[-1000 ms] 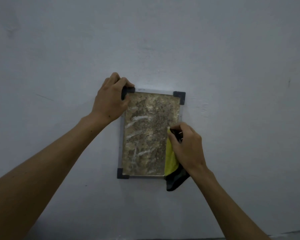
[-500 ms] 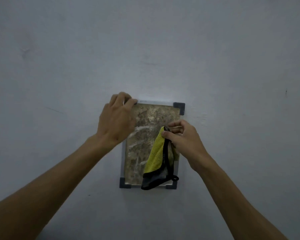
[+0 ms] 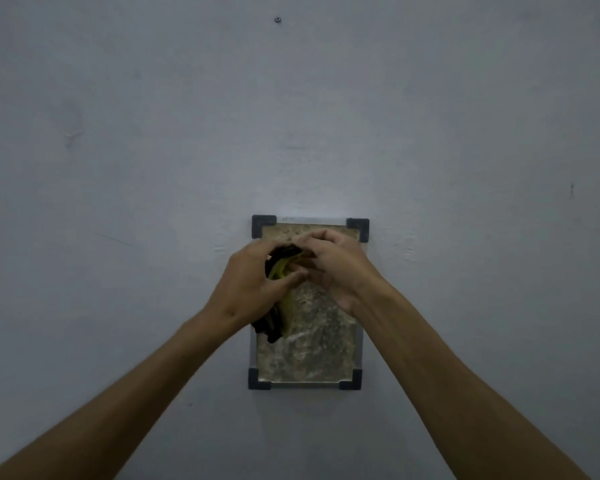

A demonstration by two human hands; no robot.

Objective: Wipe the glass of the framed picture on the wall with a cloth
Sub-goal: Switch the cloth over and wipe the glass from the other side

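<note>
A small framed picture (image 3: 312, 355) hangs on the grey wall, with a silver frame, dark corner caps and mottled brown glass bearing pale smears. A yellow cloth with black trim (image 3: 284, 299) is bunched between both hands in front of the upper half of the glass. My left hand (image 3: 253, 289) grips the cloth from the left, its lower end dangling below the palm. My right hand (image 3: 336, 268) pinches the cloth's top from the right. Whether the cloth touches the glass cannot be told.
The plain grey wall (image 3: 118, 133) surrounds the picture on all sides. A small dark screw or hole (image 3: 277, 20) sits high above the frame. Faint scuffs mark the wall at left and right.
My left hand let go of the frame's top left corner and came to the cloth. Both hands now hold it together over the upper glass. The view has tilted upward.
</note>
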